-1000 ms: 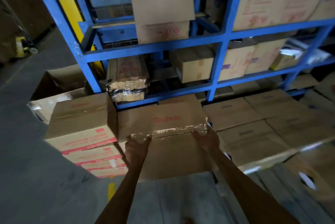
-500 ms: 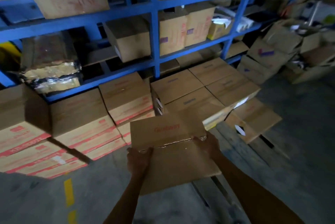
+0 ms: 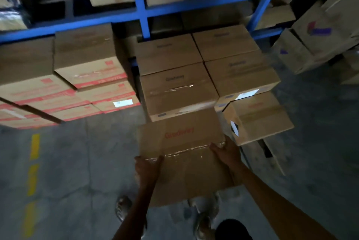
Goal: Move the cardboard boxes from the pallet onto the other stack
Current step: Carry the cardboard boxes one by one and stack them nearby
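I carry a taped cardboard box with red lettering [image 3: 182,142] in front of me, above the floor. My left hand [image 3: 148,167] grips its left side and my right hand [image 3: 226,152] grips its right side, fingers curled over the top edges. Just beyond the box stands a stack of similar plain boxes [image 3: 178,92], several across. To the left is another stack of boxes with red stripes [image 3: 87,76]. A lower box [image 3: 258,119] sits to the right of the carried one.
A blue steel rack [image 3: 143,14] with more cartons runs behind the stacks. Loose boxes with purple marks [image 3: 318,31] pile up at the right. A dashed yellow line [image 3: 33,162] marks the grey concrete floor at left. My shoes [image 3: 124,208] show below the box.
My view has swung right and down, and I have stepped with the box toward the plain-box stack. Both hands keep the same hold on the box's sides.
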Demonstrator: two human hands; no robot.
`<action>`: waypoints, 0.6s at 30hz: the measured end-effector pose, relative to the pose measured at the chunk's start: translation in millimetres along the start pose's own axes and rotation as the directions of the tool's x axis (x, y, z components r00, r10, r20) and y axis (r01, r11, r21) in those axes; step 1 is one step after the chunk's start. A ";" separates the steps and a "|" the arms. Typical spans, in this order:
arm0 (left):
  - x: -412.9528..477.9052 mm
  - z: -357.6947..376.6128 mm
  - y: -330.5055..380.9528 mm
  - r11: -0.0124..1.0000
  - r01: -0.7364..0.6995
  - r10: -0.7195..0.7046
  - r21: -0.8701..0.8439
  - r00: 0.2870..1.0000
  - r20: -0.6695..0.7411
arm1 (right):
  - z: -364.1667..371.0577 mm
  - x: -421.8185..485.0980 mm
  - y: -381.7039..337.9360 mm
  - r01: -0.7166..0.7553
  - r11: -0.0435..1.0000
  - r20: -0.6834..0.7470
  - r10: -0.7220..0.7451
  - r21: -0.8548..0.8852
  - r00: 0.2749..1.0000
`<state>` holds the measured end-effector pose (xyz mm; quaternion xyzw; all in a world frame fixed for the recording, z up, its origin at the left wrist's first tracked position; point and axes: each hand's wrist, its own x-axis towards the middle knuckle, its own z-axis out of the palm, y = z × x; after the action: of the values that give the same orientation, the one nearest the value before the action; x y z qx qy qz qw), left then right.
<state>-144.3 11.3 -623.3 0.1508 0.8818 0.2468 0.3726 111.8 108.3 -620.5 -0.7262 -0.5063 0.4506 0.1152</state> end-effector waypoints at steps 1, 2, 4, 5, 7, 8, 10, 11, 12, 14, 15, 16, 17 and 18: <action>-2.3 26.5 1.4 0.999 0.031 -0.031 0.014 0.999 -0.010 | -12.3 19.3 14.9 -0.011 1.000 0.010 0.012 -0.005 1.000; -3.8 45.4 3.2 0.999 0.033 -0.033 0.024 0.999 -0.008 | -20.6 34.0 28.6 -0.019 1.000 0.024 0.019 -0.018 1.000; -5.9 76.6 5.5 0.998 0.064 -0.064 0.000 0.998 0.018 | -31.1 63.7 51.9 -0.020 0.998 0.066 0.024 -0.066 0.998; 1.2 106.0 6.3 0.998 0.065 -0.065 0.003 0.998 0.025 | -35.7 90.3 69.6 -0.017 0.997 0.087 0.024 -0.078 0.996; 15.6 146.7 4.8 0.999 0.051 -0.052 0.017 0.998 0.047 | -38.2 134.5 100.0 0.007 0.997 0.098 0.000 -0.075 0.995; 30.4 181.0 -0.5 0.999 0.039 -0.041 0.030 0.997 0.058 | -36.8 165.2 122.8 0.021 0.997 0.100 -0.013 -0.077 0.995; 51.1 213.9 -0.7 0.998 0.028 -0.031 0.048 0.998 0.061 | -36.4 200.0 136.6 0.051 0.994 0.117 -0.039 -0.096 0.992; 65.0 240.3 -5.7 0.998 0.006 -0.009 0.057 0.998 0.060 | -33.2 221.9 149.1 0.050 0.994 0.112 -0.039 -0.096 0.993; 76.4 255.9 -5.1 0.998 -0.014 0.010 0.062 0.998 0.061 | -31.4 239.0 155.9 0.060 0.994 0.111 -0.050 -0.092 0.993; 104.2 300.8 -12.0 0.996 -0.024 0.019 0.081 0.998 0.057 | -22.5 280.9 182.7 0.068 0.993 0.125 -0.056 -0.094 0.991; 114.5 316.5 -12.6 0.996 -0.023 0.018 0.091 0.999 0.049 | -19.3 297.2 192.0 0.077 0.994 0.116 -0.067 -0.081 0.991; 124.4 330.8 -15.1 0.995 -0.020 0.015 0.093 0.999 0.046 | -16.8 309.8 200.6 0.079 0.995 0.100 -0.072 -0.069 0.992; 130.2 338.0 -14.5 0.996 -0.008 0.005 0.084 0.999 0.040 | -15.7 319.0 204.5 0.077 0.995 0.089 -0.071 -0.063 0.994; 136.4 352.1 -18.5 0.997 -0.004 0.000 0.081 0.999 0.042 | -13.6 329.4 213.6 0.064 0.996 0.090 -0.059 -0.060 0.994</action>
<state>19.3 170.9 -924.4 0.1719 0.8829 0.2078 0.3844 284.0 290.2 -923.1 -0.6929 -0.5469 0.4623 0.0837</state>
